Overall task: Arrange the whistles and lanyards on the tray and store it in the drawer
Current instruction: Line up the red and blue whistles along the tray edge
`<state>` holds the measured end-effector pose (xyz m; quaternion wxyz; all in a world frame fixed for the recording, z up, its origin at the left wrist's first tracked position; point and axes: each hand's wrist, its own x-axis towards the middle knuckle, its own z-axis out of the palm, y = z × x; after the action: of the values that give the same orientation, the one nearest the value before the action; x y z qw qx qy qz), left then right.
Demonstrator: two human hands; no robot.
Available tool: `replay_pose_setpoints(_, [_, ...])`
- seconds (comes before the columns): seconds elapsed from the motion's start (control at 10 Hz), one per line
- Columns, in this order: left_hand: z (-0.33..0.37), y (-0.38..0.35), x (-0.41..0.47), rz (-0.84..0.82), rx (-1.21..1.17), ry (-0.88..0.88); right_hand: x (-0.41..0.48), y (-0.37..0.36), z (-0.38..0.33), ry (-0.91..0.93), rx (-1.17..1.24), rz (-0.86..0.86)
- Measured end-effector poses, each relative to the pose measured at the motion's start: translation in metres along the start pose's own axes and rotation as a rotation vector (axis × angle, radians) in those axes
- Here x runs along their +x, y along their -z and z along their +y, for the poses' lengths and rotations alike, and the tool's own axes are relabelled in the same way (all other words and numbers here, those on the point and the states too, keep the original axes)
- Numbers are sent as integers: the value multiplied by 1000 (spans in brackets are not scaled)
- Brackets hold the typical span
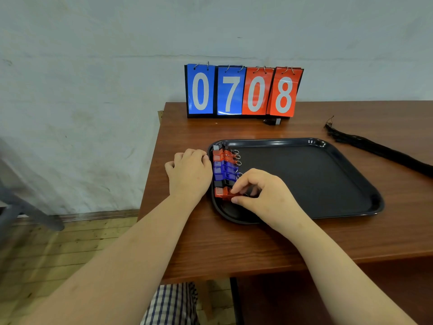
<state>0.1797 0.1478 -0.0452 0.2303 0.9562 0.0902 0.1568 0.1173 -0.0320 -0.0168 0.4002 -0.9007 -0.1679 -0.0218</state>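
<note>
Several whistles (pixel 226 165) lined along left edge of tray (pixel 328 184). My right hand (pixel 264 195) pinches red whistle (pixel 222 193), setting it at row's near end; left hand (pixel 189 172) rests loosely curled, gripping nothing, beside rim. Step: whistle arranging. Next, I judge: release, reach black lanyards (pixel 384 150) on table (pixel 234 242), far right.

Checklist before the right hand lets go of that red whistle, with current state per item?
1. Right hand grip on red whistle: pinched between fingers and thumb, ok.
2. Red whistle inside tray, at near end of row: ok.
3. Left hand steadying tray: at its left rim, contact cannot tell.
4. All whistles on tray: not ok, black whistle lies by scoreboard.
5. Lanyards on tray: not ok, on table, right of tray.
6. Drawer open: not in view, cannot tell.
</note>
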Motion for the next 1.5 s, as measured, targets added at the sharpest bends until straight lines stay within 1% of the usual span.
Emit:
replay_pose_setpoints(0.5, [0,0,0,-7,0,-5,-1,-1,3,68,-39,64])
replay_pose_setpoints(0.7, [0,0,0,-1,2,-6,-3,1,0,16,83,104])
replay_pose_setpoints(1.0, [-1,0,1,1,1,-4,-2,-1,1,-13,67,76])
replay_pose_setpoints(1.1, [-1,0,1,-1,0,-6,-2,-1,3,-7,24,75])
replay_pose_setpoints(1.3, [0,0,1,-1,-7,-9,-2,-1,2,14,-39,20])
replay_pose_setpoints(1.5, [-1,-1,1,0,2,-8,-1,-3,5,49,-19,36])
